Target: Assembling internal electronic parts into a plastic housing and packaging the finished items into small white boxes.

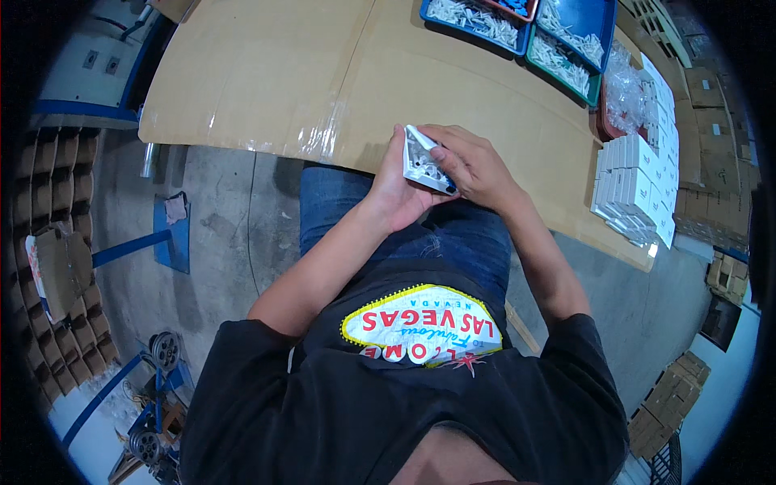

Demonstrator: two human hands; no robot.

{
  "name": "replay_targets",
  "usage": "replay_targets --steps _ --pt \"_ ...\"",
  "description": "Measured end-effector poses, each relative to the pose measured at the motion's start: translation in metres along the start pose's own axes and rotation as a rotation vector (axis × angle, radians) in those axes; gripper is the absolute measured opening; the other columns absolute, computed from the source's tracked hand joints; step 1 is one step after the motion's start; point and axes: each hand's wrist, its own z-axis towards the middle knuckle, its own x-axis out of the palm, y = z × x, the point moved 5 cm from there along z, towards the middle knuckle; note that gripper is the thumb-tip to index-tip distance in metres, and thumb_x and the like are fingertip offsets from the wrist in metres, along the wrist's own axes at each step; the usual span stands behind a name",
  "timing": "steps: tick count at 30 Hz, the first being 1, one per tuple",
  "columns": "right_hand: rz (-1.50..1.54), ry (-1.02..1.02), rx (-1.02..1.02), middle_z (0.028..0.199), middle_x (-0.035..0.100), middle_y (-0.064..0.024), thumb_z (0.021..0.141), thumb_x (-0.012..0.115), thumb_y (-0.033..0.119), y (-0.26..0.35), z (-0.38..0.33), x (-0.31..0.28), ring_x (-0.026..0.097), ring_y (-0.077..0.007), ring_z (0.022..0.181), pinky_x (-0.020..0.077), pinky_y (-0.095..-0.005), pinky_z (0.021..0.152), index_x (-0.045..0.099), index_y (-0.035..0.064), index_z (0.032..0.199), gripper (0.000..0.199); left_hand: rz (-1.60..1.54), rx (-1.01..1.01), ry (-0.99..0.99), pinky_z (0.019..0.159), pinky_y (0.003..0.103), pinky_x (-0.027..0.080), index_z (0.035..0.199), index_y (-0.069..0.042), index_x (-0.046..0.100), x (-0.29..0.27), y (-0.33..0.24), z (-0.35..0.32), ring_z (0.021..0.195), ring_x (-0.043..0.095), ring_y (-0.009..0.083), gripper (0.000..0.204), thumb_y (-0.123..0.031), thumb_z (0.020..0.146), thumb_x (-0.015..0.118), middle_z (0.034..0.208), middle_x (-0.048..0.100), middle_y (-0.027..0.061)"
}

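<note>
Both my hands hold a small white box [423, 175] above my lap, at the near edge of the cardboard-covered table. It is open on top, and small white and dark pieces show inside, too small to name. My left hand [395, 192] cups the box from the left and below. From the right, my right hand [473, 166] closes on it, thumb over the opening and fingers behind the raised white flap. The ends of those fingers are partly hidden.
Blue and green trays [600, 95] with many small white parts stand at the far right of the table [267, 77]. Stacked white boxes [638, 184] and clear plastic bags [626, 90] lie along its right side. Cardboard dividers [61, 178] are at far left.
</note>
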Motion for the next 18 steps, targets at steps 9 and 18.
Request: replay_targets --steps 9,18 --pt "-0.06 -0.011 -0.06 0.128 0.067 -0.0208 0.105 0.056 0.029 -0.01 -0.015 0.015 0.064 -0.0401 0.118 0.0509 -0.0438 0.101 0.064 0.0003 0.131 0.039 0.037 -0.095 -0.062 0.098 0.052 0.053 0.144 -0.017 0.049 -0.024 0.015 0.01 0.122 0.061 0.0299 0.075 -0.075 0.101 0.03 0.135 0.06 0.013" --pt "-0.166 0.01 -0.051 0.132 0.066 -0.0218 0.105 0.057 0.03 -0.013 -0.026 0.027 0.063 -0.0401 0.121 0.0506 -0.0436 0.103 0.064 -0.0005 0.132 0.042 -0.021 -0.174 -0.114 0.095 0.049 0.054 0.134 -0.02 0.056 -0.03 0.025 0.01 0.114 0.063 0.0265 0.066 -0.073 0.102 0.031 0.124 0.064 0.0084"
